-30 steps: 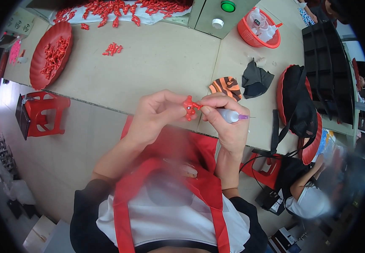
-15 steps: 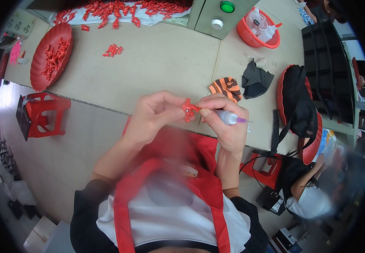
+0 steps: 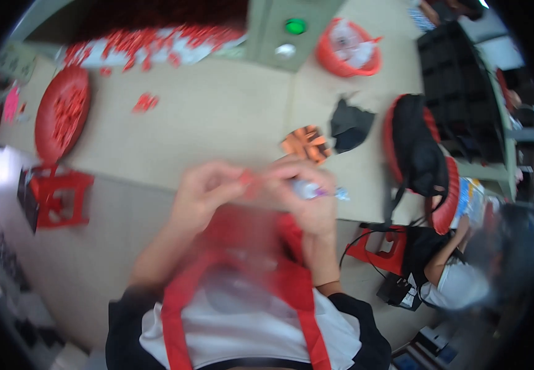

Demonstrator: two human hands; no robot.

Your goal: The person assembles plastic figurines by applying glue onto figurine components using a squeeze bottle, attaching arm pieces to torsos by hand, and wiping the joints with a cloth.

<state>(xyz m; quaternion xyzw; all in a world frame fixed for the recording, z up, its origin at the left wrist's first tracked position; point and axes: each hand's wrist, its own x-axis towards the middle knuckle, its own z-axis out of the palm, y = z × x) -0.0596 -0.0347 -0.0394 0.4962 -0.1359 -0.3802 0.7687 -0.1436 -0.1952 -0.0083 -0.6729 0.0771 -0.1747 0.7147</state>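
In front of my chest, at the table's front edge, my left hand (image 3: 202, 192) pinches a small red plastic figure (image 3: 246, 179) between thumb and fingers. My right hand (image 3: 309, 206) is close against it, fingertips touching or nearly touching the figure's right side. Tucked in that right hand is a small translucent squeeze bottle (image 3: 304, 188) with a purple needle tip pointing right. Motion blur hides the figure's details and the exact contact of the right fingertips.
A red dish (image 3: 45, 132) of red pieces stands at the left. A small red pile (image 3: 146, 102) lies on the table (image 3: 217, 117). Beyond are a grey-green machine (image 3: 267, 46) and a red basket (image 3: 372, 66). Striped cloth (image 3: 307, 143) and black cloth (image 3: 350, 126) lie right.
The whole view has shifted and blurred, so table things sit further left and mostly lower. Both hands stay together, still holding the red figure and the squeeze bottle.
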